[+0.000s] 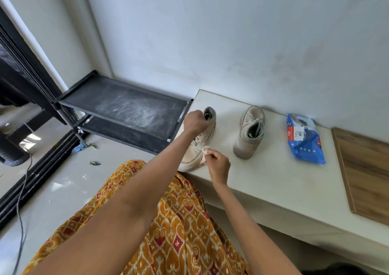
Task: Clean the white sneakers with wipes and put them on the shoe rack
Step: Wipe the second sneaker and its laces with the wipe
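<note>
Wiping in progress, first shoe only. Left hand (194, 121) grips the collar of the near sneaker (200, 146), steadying it at the worktop (263, 182) left corner. Right hand (217, 165) pinches a crumpled wipe (204, 153) against that sneaker's side. Second sneaker (250, 132) stands right of it, apart, untouched; whether it's clean is unclear. Wipes pack (304, 140) lies further right, near the wall. Shoe rack (124, 110) sits left of the near sneaker, just past the worktop edge, top shelf bare and dusty. Left to do: finish wiping, probably second shoe, rack both. Near sneaker's toe sits at the front edge, could slip off. Open worktop between the sneakers.
</note>
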A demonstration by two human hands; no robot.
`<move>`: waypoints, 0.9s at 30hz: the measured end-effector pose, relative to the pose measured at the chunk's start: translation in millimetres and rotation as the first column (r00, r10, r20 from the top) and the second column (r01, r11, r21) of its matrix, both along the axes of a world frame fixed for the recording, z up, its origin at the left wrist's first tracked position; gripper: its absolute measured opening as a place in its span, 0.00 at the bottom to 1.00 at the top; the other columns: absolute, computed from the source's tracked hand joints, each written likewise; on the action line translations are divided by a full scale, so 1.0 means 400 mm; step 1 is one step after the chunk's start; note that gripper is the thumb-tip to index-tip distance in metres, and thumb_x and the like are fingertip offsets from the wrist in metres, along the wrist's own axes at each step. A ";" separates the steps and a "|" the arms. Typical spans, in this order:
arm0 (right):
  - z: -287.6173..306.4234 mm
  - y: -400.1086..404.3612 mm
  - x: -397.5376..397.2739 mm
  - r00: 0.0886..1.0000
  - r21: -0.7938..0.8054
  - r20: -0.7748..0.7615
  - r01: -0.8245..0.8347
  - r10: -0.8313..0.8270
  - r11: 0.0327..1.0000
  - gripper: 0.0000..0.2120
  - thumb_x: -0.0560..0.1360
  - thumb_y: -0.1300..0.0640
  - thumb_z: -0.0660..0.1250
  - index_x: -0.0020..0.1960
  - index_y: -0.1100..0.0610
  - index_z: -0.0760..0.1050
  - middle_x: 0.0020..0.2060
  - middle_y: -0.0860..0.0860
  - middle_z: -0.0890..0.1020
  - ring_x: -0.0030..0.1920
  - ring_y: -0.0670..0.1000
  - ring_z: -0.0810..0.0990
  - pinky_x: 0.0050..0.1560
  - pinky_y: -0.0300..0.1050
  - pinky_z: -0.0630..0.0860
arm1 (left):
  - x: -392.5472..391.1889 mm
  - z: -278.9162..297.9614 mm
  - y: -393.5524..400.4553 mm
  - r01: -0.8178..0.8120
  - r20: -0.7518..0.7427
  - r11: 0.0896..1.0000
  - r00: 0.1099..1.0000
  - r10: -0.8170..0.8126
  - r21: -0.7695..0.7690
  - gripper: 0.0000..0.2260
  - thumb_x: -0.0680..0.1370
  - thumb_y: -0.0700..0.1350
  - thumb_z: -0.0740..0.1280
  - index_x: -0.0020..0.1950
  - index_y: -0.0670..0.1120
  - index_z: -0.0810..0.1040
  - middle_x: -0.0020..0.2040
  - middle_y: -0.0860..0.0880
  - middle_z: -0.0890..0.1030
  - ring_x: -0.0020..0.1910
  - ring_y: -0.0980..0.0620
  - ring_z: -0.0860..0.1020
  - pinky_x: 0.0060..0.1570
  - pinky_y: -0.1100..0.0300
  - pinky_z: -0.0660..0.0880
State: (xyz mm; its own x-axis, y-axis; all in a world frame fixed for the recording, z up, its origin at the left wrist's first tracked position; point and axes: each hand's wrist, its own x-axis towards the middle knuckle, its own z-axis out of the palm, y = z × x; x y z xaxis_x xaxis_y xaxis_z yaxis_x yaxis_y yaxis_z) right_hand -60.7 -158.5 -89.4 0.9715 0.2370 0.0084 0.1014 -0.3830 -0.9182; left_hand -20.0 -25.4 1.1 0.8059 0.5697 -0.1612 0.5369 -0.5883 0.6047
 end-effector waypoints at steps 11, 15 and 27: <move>0.197 0.067 0.282 0.981 0.275 -0.195 0.046 0.009 0.960 0.13 0.76 0.66 0.60 0.55 0.55 0.78 0.49 0.52 0.79 0.51 0.51 0.79 0.53 0.47 0.75 | -0.057 -0.016 0.088 -0.067 0.118 0.892 0.984 0.133 -0.447 0.09 0.74 0.37 0.70 0.34 0.40 0.75 0.38 0.41 0.79 0.31 0.47 0.79 0.36 0.56 0.82; 0.188 0.116 0.269 0.926 -0.334 -0.027 -0.363 0.376 0.870 0.15 0.79 0.62 0.58 0.64 0.61 0.74 0.61 0.57 0.77 0.61 0.58 0.74 0.58 0.45 0.69 | -0.082 -0.048 0.110 -0.094 0.159 0.879 0.969 0.188 -0.467 0.07 0.74 0.37 0.70 0.36 0.41 0.76 0.39 0.42 0.78 0.31 0.50 0.78 0.29 0.64 0.79; 0.205 0.005 0.170 0.760 -0.611 0.322 -0.288 0.565 0.737 0.11 0.76 0.61 0.64 0.55 0.57 0.81 0.47 0.59 0.84 0.48 0.60 0.80 0.48 0.49 0.73 | -0.093 -0.083 0.078 -0.232 0.199 0.799 0.896 0.398 -0.554 0.09 0.74 0.38 0.70 0.35 0.44 0.74 0.36 0.46 0.79 0.30 0.50 0.78 0.41 0.53 0.81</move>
